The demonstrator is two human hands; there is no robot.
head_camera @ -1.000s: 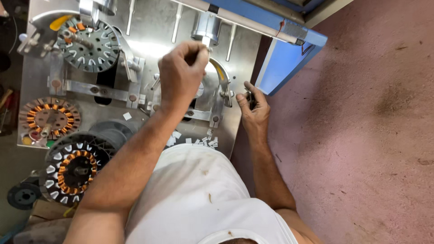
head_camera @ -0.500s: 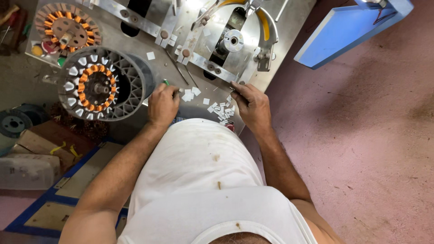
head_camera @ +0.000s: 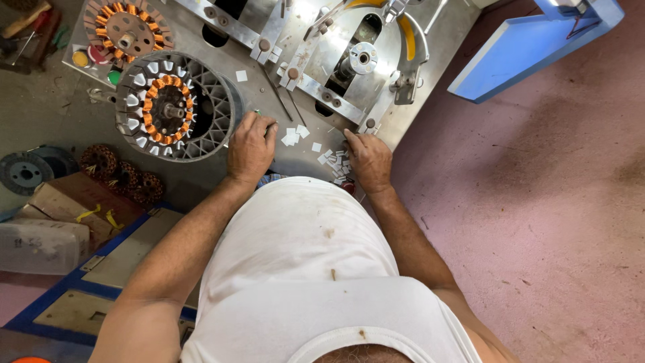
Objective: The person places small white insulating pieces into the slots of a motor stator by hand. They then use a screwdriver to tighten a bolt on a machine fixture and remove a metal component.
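Both hands rest palm-down on the brushed steel bench plate (head_camera: 316, 161). The left hand (head_camera: 250, 146), fingers loosely curled and grasping nothing, lies just beside the round stator (head_camera: 171, 107) with copper-wound teeth. The right hand (head_camera: 368, 160), fingers bent, touches scattered small white paper slips (head_camera: 336, 165) near the plate's front edge.

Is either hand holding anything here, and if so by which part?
Cannot be told. The left hand lies knuckles-up on the metal table; the right hand rests among small white paper pieces, fingertips hidden.
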